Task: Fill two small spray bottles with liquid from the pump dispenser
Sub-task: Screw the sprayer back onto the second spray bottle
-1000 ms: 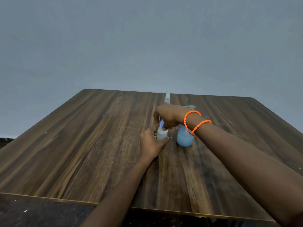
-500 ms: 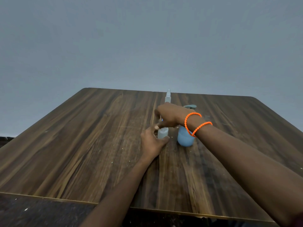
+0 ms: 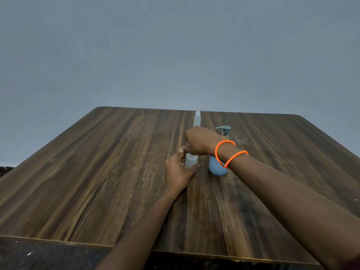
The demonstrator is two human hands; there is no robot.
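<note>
**Clear plastic bottle held between both my hands**

Clear plastic sits in the curl of my left hand (image 3: 180, 171): thumb on the near side of the small spray bottle (image 3: 191, 161), fingers wrapped round its far side, holding it upright on the wooden table (image 3: 97, 172). My right hand (image 3: 198, 140) is bent down over the top of that bottle, fingers curled and closed on its neck or cap; the knuckles hide exactly what the fingertips pinch, so I cannot tell more than that. Two orange beaded bracelets (image 3: 227, 152) ring my right wrist.

Just beside the bottle, on its right and partly behind my wrist, stands the blue pump dispenser (image 3: 217, 168), its grey-green pump head (image 3: 223, 129) showing above my hand. Farther back, in line with my right hand, the second spray bottle (image 3: 197, 118) stands upright with its sprayer on, well apart from my fingers. A plain grey wall (image 3: 175, 55) rises past the table's far edge.
</note>
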